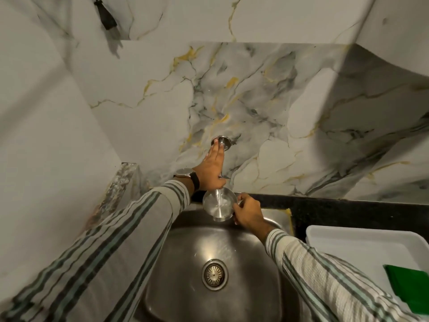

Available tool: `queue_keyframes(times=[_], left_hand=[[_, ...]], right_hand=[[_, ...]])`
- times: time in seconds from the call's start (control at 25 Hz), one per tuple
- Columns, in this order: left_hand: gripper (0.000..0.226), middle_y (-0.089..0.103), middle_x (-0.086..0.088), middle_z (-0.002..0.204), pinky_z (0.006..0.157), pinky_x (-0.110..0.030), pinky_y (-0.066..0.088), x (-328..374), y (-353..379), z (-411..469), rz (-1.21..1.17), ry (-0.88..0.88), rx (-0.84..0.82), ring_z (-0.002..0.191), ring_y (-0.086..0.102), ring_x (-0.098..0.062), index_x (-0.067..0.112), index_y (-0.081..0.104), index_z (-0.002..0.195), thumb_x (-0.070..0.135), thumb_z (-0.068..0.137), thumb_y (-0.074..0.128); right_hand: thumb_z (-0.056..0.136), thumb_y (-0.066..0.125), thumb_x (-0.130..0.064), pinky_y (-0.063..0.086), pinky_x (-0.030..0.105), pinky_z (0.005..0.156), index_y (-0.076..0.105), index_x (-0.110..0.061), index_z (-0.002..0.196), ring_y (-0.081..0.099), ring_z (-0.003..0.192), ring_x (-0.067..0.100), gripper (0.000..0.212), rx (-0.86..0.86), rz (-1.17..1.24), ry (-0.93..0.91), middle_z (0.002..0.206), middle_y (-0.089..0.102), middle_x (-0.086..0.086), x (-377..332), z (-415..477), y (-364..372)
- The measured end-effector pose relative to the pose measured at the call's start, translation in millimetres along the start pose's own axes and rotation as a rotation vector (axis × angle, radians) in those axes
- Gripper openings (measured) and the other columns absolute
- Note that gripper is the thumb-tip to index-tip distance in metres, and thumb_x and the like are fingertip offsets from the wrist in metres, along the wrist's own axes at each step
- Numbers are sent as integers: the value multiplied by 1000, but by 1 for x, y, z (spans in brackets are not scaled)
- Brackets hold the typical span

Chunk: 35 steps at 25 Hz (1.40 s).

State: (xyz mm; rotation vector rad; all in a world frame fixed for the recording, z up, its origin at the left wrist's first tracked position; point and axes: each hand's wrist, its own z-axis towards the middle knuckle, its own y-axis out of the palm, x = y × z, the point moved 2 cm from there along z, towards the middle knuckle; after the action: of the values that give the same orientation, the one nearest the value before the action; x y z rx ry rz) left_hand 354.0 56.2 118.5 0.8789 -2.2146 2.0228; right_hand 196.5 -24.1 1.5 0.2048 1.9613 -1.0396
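Note:
A steel cup is held under a wall-mounted tap above the steel sink. A thin stream of water runs into the cup. My right hand grips the cup by its right side, fingers curled round the rim and wall. My left hand lies along the top of the tap, fingers stretched toward the wall flange and thumb hooked by the spout. Most of the tap is hidden under that hand. A watch sits on my left wrist.
The sink's drain strainer lies at the bowl's centre. A white plastic tray holding a green item stands on the black counter at right. Marble-patterned wall rises behind; a dark object hangs top left.

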Motion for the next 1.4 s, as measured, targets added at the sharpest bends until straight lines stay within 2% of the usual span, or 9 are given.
queue_keyframes(times=[0.2, 0.36, 0.88, 1.16, 1.4], left_hand=[[113, -31, -25, 173, 137, -49, 0, 3, -3, -5, 83, -26, -35, 165, -21, -37, -3, -21, 165, 37, 102, 65], [113, -29, -25, 173, 137, -49, 1, 7, -3, -6, 127, -41, -27, 165, -19, -38, -4, -20, 165, 38, 102, 64], [113, -26, -23, 175, 137, -49, 3, 12, -4, -10, 143, -80, -14, 166, -12, -38, -1, -17, 167, 38, 101, 66], [113, -26, -21, 175, 137, -51, 5, 11, -1, -8, 146, -92, -16, 166, -12, -39, 1, -18, 167, 38, 101, 67], [113, -25, -22, 176, 137, -49, 5, 13, 0, -8, 171, -97, 10, 167, -10, -38, 0, -16, 167, 39, 101, 67]], right_hand=[[101, 69, -14, 68, 49, 82, 69, -7, 110, 79, 86, 32, 11, -3, -20, -3, 94, 79, 17, 6, 0, 1], [102, 67, -13, 69, 50, 73, 67, -7, 108, 80, 82, 35, 8, -25, -22, 6, 93, 78, 18, 9, -3, -4], [101, 66, -12, 66, 54, 81, 68, -2, 106, 78, 88, 39, 11, -43, -55, -44, 96, 78, 20, 1, -9, 1], [102, 66, -13, 67, 54, 77, 67, -3, 104, 78, 87, 37, 10, -46, -42, -44, 96, 77, 19, 2, -10, 2], [102, 66, -13, 67, 54, 81, 67, -3, 103, 78, 89, 36, 11, -48, -42, -49, 95, 77, 19, 3, -11, 3]])
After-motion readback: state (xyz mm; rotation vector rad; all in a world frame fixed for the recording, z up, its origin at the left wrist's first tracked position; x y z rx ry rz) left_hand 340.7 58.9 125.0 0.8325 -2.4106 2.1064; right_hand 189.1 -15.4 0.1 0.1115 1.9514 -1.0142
